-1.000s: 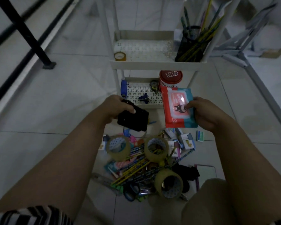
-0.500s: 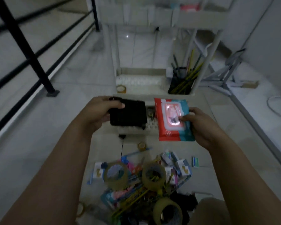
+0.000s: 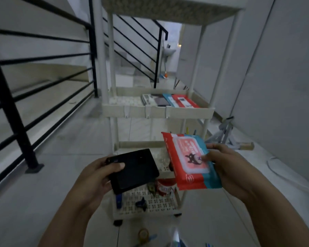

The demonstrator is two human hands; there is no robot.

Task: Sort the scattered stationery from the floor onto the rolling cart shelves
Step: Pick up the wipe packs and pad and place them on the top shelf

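My left hand (image 3: 96, 177) grips a flat black case (image 3: 134, 171) by its left edge, thumb on top. My right hand (image 3: 223, 163) holds a red and blue packet of wipes (image 3: 187, 161) by its right side, thumb on its pink lid. Both are raised in front of the white rolling cart (image 3: 157, 111), between its lowest and upper shelves. The upper shelf holds a second red and blue packet (image 3: 181, 100) and flat grey items (image 3: 152, 100). On the bottom shelf (image 3: 150, 202) lie a red tin (image 3: 165, 187), a blue item and a small dark clip.
A black stair railing (image 3: 11, 104) runs along the left. A white wall stands on the right, with a folded grey stand (image 3: 225, 132) and a white cable (image 3: 284, 173) on the floor by it. A tape roll (image 3: 143, 234) and pens lie on the tiles at the bottom edge.
My view has tilted up from the floor pile to the cart's upper shelves. Both hands have risen with the black case and the wipes packet still held.
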